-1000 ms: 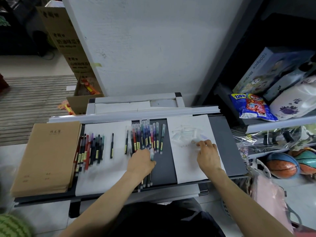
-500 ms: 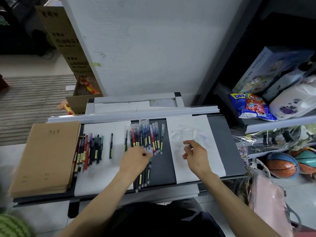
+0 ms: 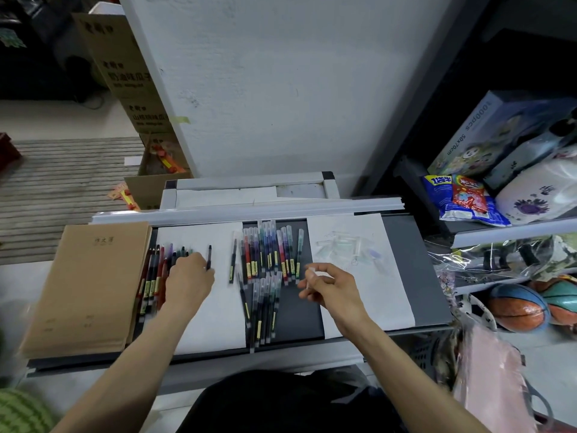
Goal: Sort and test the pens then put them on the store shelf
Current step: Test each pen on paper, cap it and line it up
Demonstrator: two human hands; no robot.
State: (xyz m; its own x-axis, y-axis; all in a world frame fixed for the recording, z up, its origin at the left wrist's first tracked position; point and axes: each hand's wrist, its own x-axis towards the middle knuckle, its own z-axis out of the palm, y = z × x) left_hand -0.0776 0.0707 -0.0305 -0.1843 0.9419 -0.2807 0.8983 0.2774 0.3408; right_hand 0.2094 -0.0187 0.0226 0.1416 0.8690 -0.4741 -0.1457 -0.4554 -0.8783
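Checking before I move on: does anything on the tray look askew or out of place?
Yes. The lower bunch of pens lies fanned, unlike the neat row above; its near ends reach the tray front edge, one seemingly overhanging.

The bare left forearm (image 3: 131, 364) reaches forward and leftward, and the left hand (image 3: 189, 284) lies back-up with its fingers bent downward; their tips are hidden, so any grip cannot be told. The bare right forearm (image 3: 402, 360) angles inward, and the right hand (image 3: 334, 289) hovers with curled fingers, thumb and forefinger pinching a small pale plastic piece (image 3: 311, 271).
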